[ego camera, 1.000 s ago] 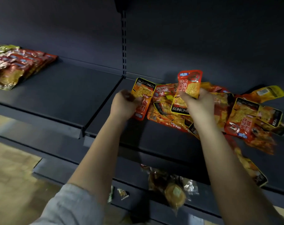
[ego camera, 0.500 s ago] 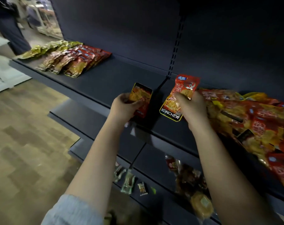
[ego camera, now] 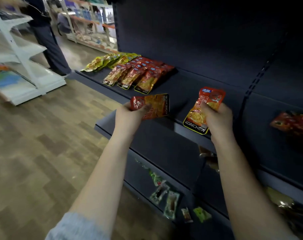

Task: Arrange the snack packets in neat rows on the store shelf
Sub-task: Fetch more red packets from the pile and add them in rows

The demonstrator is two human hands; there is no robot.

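Observation:
My left hand (ego camera: pixel 130 116) grips a red and orange snack packet (ego camera: pixel 156 105) lying sideways, held in front of the dark shelf (ego camera: pixel 185 89). My right hand (ego camera: pixel 216 118) holds a second red and yellow KONCHEW packet (ego camera: pixel 201 108) upright over the same shelf's front edge. At the shelf's far left lie neat rows of red packets (ego camera: pixel 140 73) and yellow-green packets (ego camera: pixel 109 60). A loose heap of red packets (ego camera: pixel 292 122) shows at the right edge, partly cut off.
Lower shelves hold scattered small packets (ego camera: pixel 166 193) and wrapped snacks (ego camera: pixel 278 201). A person's legs (ego camera: pixel 50 42) stand on the wooden floor at the far left beside a white rack (ego camera: pixel 22 54). The shelf surface between the rows and my hands is bare.
The view has swung left, away from the heap, towards the arranged rows. Both hands carried their packets leftward; the left packet has turned sideways.

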